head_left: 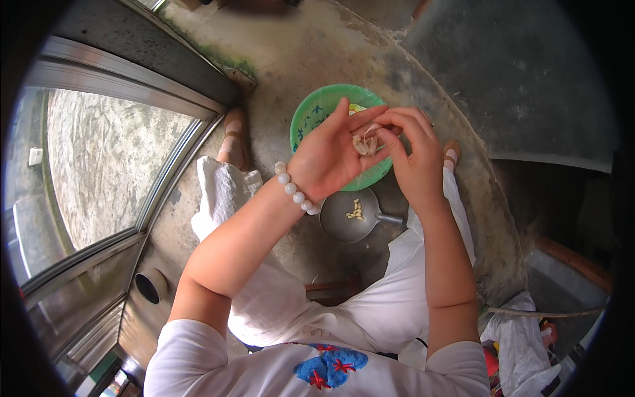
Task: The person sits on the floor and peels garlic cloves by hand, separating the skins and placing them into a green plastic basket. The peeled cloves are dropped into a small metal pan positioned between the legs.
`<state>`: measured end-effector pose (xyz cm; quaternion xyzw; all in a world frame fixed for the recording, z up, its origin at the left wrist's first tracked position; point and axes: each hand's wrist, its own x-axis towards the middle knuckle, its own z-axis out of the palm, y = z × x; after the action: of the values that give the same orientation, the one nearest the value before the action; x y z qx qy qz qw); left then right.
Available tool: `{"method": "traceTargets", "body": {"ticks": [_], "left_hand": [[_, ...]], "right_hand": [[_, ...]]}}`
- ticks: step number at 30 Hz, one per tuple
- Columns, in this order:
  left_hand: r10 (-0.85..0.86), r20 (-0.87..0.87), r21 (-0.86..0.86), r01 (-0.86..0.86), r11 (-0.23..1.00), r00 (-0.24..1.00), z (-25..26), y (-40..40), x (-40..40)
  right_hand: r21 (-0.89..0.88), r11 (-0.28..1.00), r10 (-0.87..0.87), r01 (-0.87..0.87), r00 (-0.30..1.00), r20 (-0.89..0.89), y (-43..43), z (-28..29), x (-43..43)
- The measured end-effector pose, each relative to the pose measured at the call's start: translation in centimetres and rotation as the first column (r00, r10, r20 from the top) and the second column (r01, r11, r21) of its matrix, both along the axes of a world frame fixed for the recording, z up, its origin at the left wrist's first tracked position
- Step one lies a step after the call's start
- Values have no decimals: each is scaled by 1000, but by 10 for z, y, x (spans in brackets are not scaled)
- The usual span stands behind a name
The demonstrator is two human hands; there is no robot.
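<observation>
My left hand (333,154), with a string of pale beads at its wrist, is turned palm up and cradles unpeeled garlic cloves (365,145) on its fingers. From the right, my right hand (414,144) pinches a bit of the garlic or its papery skin between thumb and fingers; which of the two I cannot tell. Both hands are over a green plastic basin (317,101) with a dark leaf-like pattern, and they hide much of its inside. Just below the basin, a metal pan (337,231) with a short handle holds several peeled garlic cloves (355,213).
The basin and pan stand on a concrete floor (292,49) between my feet. A metal-framed glass door or window (124,168) runs along the left, with a round pipe opening (151,286) below it. At lower right lies a white plastic bag (516,332) beside a thin stick.
</observation>
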<state>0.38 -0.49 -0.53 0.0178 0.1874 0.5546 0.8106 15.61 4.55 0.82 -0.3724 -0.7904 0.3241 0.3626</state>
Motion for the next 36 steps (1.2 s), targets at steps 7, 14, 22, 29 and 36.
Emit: {"method": "traceTargets", "body": {"ticks": [7,14,22,29,36], "left_hand": [[-64,-563,-42,49,998,824,-12,0,-5],[36,-696,62,10,998,717,-3,0,-3],[63,-519,92,-18,996,853,-4,1,-12],[63,-602,91,-10,996,796,-10,2,-13],[93,-692,73,-59,996,716,-12,5,-18]], "right_hand": [[-99,994,-47,47,999,4,3,1,4],[-305,952,-50,-10,981,-188,3,-12,6],[-565,825,-180,25,959,-220,17,-26,10],[-274,953,-70,132,972,225,26,-87,2],[36,976,-204,213,853,480,32,-180,26]]}}
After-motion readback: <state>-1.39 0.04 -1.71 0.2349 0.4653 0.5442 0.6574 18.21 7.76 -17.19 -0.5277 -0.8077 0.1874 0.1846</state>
